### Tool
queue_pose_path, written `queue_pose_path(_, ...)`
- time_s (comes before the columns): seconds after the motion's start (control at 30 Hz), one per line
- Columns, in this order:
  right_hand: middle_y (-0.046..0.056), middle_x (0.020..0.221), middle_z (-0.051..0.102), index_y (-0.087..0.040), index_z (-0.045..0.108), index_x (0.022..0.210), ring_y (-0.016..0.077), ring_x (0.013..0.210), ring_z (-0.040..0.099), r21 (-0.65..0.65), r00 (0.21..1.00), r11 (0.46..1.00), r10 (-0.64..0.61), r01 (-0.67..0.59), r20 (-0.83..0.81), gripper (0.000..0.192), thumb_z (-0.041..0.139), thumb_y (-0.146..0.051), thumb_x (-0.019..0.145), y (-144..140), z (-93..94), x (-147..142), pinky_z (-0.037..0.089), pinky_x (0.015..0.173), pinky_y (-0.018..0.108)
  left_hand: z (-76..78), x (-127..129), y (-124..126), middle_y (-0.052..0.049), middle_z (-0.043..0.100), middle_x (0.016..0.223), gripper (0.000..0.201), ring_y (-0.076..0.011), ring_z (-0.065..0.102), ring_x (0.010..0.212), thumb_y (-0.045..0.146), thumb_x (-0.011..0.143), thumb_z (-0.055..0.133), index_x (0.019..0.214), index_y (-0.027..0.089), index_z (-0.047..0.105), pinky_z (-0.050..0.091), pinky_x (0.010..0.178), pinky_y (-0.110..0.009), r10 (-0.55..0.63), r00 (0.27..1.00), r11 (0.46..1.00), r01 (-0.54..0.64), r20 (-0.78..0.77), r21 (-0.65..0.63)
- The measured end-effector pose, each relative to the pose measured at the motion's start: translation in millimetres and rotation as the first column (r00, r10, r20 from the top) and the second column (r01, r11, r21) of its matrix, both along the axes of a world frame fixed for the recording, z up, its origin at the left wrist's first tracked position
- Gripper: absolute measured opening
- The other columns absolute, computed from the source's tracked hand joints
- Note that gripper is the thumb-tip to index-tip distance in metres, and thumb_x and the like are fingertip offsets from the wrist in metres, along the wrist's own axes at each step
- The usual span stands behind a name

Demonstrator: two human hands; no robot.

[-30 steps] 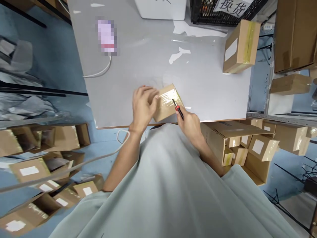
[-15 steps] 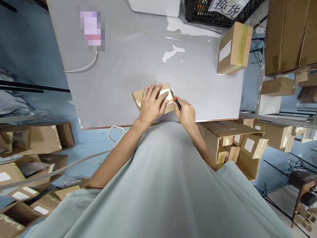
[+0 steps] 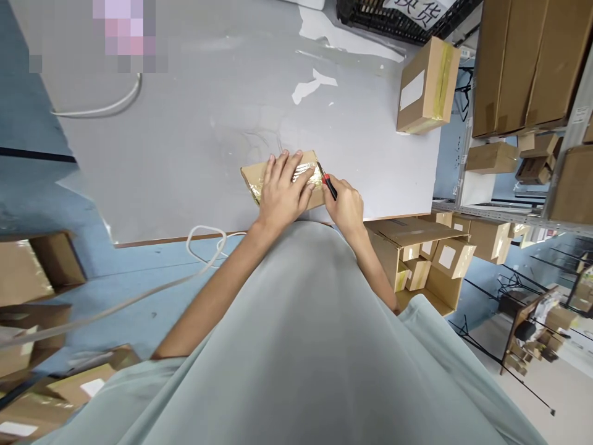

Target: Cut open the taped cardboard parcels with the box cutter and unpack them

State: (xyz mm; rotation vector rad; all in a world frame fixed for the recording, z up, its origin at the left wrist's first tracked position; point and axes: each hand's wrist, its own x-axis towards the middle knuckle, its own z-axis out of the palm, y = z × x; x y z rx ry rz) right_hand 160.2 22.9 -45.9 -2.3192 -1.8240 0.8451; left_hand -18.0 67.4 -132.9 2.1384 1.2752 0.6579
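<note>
A small taped cardboard box (image 3: 252, 176) lies flat near the front edge of the grey table (image 3: 194, 136). My left hand (image 3: 282, 188) presses down on its top, fingers spread. My right hand (image 3: 345, 204) holds a red-and-black cutter (image 3: 328, 183) with its tip against the box's right end.
A larger taped box with a white label (image 3: 424, 86) stands at the table's right edge. A white cable (image 3: 106, 108) lies at the back left, and a black crate (image 3: 393, 18) at the back. An open carton of small boxes (image 3: 426, 259) sits on the floor to the right, with shelves of cartons (image 3: 519, 68) beyond.
The box went from tilted in my left hand to flat on the table under my palm. The cutter in my right hand stayed at its right end. The view has shifted right.
</note>
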Motion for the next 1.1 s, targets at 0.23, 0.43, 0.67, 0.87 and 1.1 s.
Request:
queue_pose_path(0.23,0.018,0.140,0.076,-0.021,0.065,0.158,0.0340,0.121,0.077,-0.111,0.988,0.991,-0.054,0.070,0.146,0.046,0.036,-0.035,0.125,10,20.3,-26,0.058,0.106,0.043,5.4,3,1,-0.010,0.050,0.184,0.050,-0.0411,0.038,0.177,0.057,0.116,0.054,0.157,0.034,0.070,0.015,0.148,-0.072,-0.014,0.996,0.996,0.021,0.085,-0.085)
queue_pose_path(0.43,0.022,0.138,0.076,-0.020,0.064,0.154,0.0356,0.116,0.080,-0.215,0.967,0.968,-0.072,0.127,0.245,0.043,0.037,-0.036,0.125,14,38.1,-44,0.059,0.104,0.047,7.7,12,-3,-0.010,0.054,0.181,0.055,-0.0406,0.035,0.178,0.062,0.115,0.052,0.158,0.032,0.069,0.012,0.149,-0.073,0.013,0.980,0.990,0.015,0.200,-0.140)
queue_pose_path(0.67,0.022,0.127,0.082,-0.019,0.071,0.147,0.0386,0.120,0.078,-0.241,0.964,0.957,-0.101,0.161,0.245,0.037,0.045,-0.025,0.121,1,43.1,-39,0.058,0.106,0.050,6.7,12,-6,-0.010,0.055,0.181,0.056,-0.0398,0.035,0.178,0.063,0.116,0.051,0.160,0.032,0.067,0.010,0.148,-0.074,-0.012,0.982,0.989,0.039,0.187,-0.140)
queue_pose_path(0.87,0.022,0.123,0.084,-0.018,0.079,0.135,0.0358,0.117,0.081,-0.285,0.955,0.939,-0.110,0.191,0.277,0.032,0.052,-0.022,0.118,-14,42.2,-31,0.061,0.101,0.045,6.9,9,-7,-0.010,0.053,0.182,0.050,-0.0392,0.039,0.176,0.061,0.117,0.050,0.153,0.033,0.072,0.013,0.149,-0.071,-0.064,0.984,0.985,0.088,0.163,-0.149)
queue_pose_path(1.1,0.016,0.120,0.088,-0.026,0.078,0.144,0.0364,0.112,0.083,-0.258,0.975,0.949,-0.143,0.184,0.169,0.035,0.055,-0.030,0.118,-45,44.1,-20,0.061,0.097,0.043,5.8,3,1,-0.008,0.051,0.184,0.051,-0.0399,0.035,0.178,0.060,0.114,0.056,0.158,0.038,0.070,0.011,0.148,-0.073,-0.086,0.989,0.988,0.101,0.124,-0.117)
